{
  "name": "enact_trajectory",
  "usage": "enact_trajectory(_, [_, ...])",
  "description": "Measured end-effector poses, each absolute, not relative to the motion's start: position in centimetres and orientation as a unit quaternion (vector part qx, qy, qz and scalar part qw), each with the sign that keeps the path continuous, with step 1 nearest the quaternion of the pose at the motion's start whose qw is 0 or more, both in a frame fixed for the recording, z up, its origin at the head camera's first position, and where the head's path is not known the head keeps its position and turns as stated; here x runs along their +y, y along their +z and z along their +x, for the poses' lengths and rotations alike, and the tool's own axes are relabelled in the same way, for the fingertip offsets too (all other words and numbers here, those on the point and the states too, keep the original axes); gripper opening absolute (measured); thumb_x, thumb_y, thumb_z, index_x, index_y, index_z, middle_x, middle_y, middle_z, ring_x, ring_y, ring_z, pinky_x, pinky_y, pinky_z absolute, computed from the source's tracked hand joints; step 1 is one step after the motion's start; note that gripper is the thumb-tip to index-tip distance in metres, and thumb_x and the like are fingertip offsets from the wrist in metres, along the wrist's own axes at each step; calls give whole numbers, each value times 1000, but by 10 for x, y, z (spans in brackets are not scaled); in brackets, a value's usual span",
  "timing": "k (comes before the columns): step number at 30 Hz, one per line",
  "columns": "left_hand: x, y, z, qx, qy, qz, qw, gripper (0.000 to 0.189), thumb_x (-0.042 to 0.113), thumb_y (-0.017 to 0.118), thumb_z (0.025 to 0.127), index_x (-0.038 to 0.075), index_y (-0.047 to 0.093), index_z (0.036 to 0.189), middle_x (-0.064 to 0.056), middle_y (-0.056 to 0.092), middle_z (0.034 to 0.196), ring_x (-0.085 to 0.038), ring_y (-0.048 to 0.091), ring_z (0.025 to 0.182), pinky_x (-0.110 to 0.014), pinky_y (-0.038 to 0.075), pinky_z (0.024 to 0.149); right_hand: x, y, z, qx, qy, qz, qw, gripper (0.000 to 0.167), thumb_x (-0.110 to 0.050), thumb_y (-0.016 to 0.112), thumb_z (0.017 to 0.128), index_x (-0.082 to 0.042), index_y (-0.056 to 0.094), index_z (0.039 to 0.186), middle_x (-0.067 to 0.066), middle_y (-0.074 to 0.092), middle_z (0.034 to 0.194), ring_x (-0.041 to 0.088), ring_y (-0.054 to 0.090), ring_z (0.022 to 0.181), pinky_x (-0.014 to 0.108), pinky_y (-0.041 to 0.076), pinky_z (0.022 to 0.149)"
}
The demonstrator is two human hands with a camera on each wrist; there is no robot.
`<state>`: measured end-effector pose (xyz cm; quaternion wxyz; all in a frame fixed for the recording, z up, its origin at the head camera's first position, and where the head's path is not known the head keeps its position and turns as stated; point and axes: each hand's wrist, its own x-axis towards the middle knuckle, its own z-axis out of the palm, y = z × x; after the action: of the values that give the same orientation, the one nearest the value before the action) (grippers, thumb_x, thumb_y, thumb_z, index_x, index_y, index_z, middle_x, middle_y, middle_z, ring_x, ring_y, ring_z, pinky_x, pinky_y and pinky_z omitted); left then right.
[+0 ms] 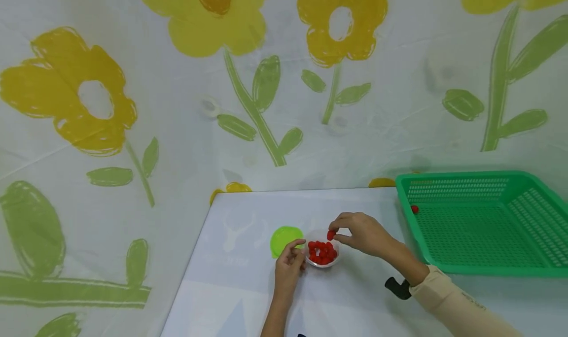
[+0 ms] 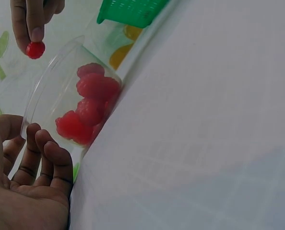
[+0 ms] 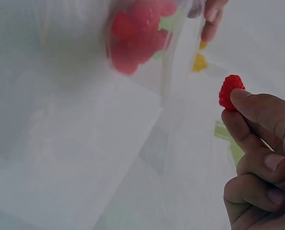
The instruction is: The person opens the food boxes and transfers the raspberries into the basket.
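Pinched berry [image 1: 331, 235] in right hand [image 1: 361, 233] near bowl [image 2: 51, 98] | gripped bowl rim with left hand [image 1: 289, 267] | saw green disc [image 1: 283, 239] beside bowl

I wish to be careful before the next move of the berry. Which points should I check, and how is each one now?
1. Right hand pinches the held berry: ok.
2. Clear bowl stands upright on the white table: ok.
3. Bowl is uncovered: ok, lime-green disc lies beside it.
4. Left hand holds the bowl firmly: cannot tell, though its fingers are at the rim.
5. No berry in the green basket: not ok, one red berry lies by its left wall.
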<state>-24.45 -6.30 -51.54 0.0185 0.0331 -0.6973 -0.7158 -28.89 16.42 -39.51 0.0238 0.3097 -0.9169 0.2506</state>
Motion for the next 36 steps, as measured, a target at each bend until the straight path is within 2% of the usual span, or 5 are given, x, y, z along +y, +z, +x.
enact_trajectory(5, [-64,-515,-244,-695,-718,31,14,25,19,66,98,16,67,123,-8,59,90,-18,55,70,-24,51,62,181,-384,-289,-910,271,310,40,21,-12,82,83,-19,76,102,-13,69,97,9,64,88,23,54,70])
enact_trajectory(15, [-64,-515,-242,-691,-721,39,8,26,21,67,97,17,67,123,-7,59,91,-17,55,70,-23,51,62,212,-369,-293,-893,304,317,100,22,-6,84,80,-15,77,99,-9,72,93,7,54,70,20,44,55])
enact_trajectory(22, [-64,-514,-243,-686,-727,36,10,27,20,68,97,15,67,123,-7,59,90,-17,54,69,-22,51,61,236,-358,-293,-905,313,271,99,23,-6,83,81,-21,77,98,-13,70,94,6,46,67,22,40,53])
enact_trajectory(27, [-65,-513,-244,-689,-724,36,11,25,20,68,97,16,68,122,-8,58,90,-17,55,69,-23,51,61,251,-355,-296,-907,313,257,118,24,-3,83,80,-20,78,96,-11,71,93,8,44,66,22,39,53])
enact_trajectory(36, [-64,-511,-244,-690,-723,38,7,27,22,69,96,17,67,122,-9,58,91,-18,55,70,-23,52,62,281,-349,-298,-923,315,199,100,20,-8,80,84,-16,77,103,-7,60,83,10,40,60,24,34,48])
